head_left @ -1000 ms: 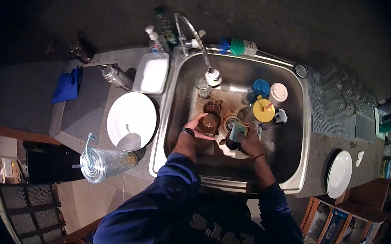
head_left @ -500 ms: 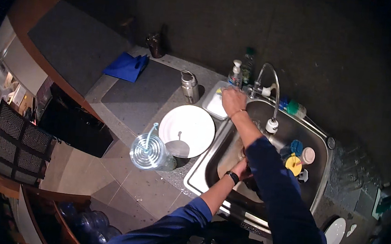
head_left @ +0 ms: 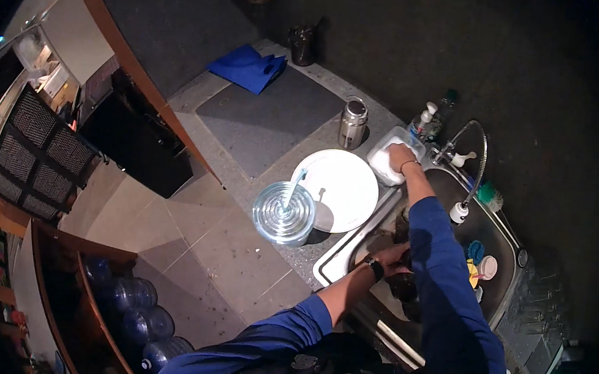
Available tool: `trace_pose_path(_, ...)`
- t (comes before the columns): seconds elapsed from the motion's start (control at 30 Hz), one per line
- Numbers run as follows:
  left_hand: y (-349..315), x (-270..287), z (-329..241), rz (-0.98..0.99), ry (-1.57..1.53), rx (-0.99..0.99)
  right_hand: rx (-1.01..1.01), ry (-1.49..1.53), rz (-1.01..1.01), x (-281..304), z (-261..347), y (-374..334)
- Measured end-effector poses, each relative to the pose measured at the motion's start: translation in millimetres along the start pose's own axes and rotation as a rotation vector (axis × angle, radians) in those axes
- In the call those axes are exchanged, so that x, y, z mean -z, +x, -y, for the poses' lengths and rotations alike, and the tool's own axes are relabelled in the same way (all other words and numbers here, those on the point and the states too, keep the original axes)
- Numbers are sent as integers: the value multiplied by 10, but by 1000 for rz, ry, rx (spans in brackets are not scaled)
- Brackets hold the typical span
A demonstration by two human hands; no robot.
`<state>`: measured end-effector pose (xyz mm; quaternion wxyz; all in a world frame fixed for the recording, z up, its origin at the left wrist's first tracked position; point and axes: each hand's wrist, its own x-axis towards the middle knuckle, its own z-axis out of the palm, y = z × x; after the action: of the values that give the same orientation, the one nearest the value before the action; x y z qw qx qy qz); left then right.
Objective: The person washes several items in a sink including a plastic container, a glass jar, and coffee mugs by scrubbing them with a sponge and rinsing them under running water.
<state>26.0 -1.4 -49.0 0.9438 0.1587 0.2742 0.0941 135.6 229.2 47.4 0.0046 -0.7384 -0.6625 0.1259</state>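
Observation:
My right hand (head_left: 400, 157) reaches down into a white rectangular tub (head_left: 381, 167) at the sink's far left corner. Its fingers are curled and point into the tub; what they hold, if anything, is hidden. Below, inside the steel sink (head_left: 504, 242), my left hand (head_left: 393, 258), with a black watch at its wrist, grips a dark, shadowed thing (head_left: 403, 286) whose kind I cannot make out. Part of that hand is covered by my right sleeve. A pump bottle (head_left: 423, 119) stands just behind the tub.
A white plate (head_left: 354, 192), a clear lidded tumbler with straw (head_left: 283, 218) and a steel flask (head_left: 353, 124) stand left of the sink. The flexible faucet (head_left: 485, 157) arches over the basin. Small yellow (head_left: 473, 273) and blue things (head_left: 475, 251) lie at its right.
The view has swung left, so the counter appears farther right. My right hand has gone lower into the tub; a bit of yellow beside it earlier is now out of sight. My left hand stays in the sink.

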Motion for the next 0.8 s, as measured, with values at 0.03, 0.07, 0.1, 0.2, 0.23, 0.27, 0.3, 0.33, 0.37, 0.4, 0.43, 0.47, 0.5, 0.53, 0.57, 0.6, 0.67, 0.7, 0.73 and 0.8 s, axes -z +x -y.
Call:
trace_pose_path(0.03, -128, -130, -58, -47, -34, 55, -17, 83, -67, 18, -54, -46)
trace_pose_path(0.07, -197, -203, -110, -90, -65, 112, 16, 45, -71, 38, -77, -48)
trace_pose_path(0.1, -181, -189, -83, -27, 27, 32, 33, 4, -67, 26, -158, -66)
trace_pose_path(0.2, -70, -82, 40, 66, 121, -84, 63, 5, -242, 40, -314, 13)
trace_pose_path(0.23, -60, -120, -3, 104, -8, -22, 77, 35, -360, 71, -377, -39)
trace_pose_path(0.27, -63, -129, -75, 125, -139, 29, 126, 90, -478, 151, -320, -158)
trace_pose_path(0.3, -57, -56, -116, 121, -138, 23, 190, 143, -600, 311, -230, -310)
trace_pose_path(0.33, -91, -80, -161, 133, -143, 10, 188, 233, -568, 468, -250, -516)
trace_pose_path(0.37, -166, -148, -230, 140, -148, -5, 188, 328, -538, 601, -263, -734)
trace_pose_path(0.4, -325, -384, -317, 14, -12, -41, 175, 419, -515, 646, -363, -938)
trace_pose_path(0.43, -308, -395, -313, 4, -14, -49, 112, 439, -493, 562, -529, -1098)
trace_pose_path(0.47, -291, -386, -325, -10, -26, -73, 112, 466, -460, 664, -496, -1426)
trace_pose_path(0.5, -237, -389, -310, -19, -34, -91, 113, 477, -460, 690, -514, -1763)
trace_pose_path(0.53, -156, -354, -284, -52, -47, -114, 136, 541, -440, 706, -514, -2077)
trace_pose_path(0.57, -100, -359, -244, -23, -59, -114, 211, 364, -587, 420, -738, -2333)
trace_pose_path(0.6, -47, -343, -214, -1, -65, -111, 261, 201, -828, 104, -837, -2559)
trace_pose_path(0.67, 75, -394, -166, 30, -59, -95, -143, 221, -602, -160, -763, -3004)
trace_pose_path(0.7, 137, -447, -124, 36, -41, -81, -227, 231, -712, -511, -773, -3117)
trace_pose_path(0.73, 180, -446, -62, 28, -30, -70, -172, 177, -674, -726, -735, -3212)
trace_pose_path(0.8, 271, -497, 7, -53, 22, -122, -133, 288, -585, -789, -665, -3296)
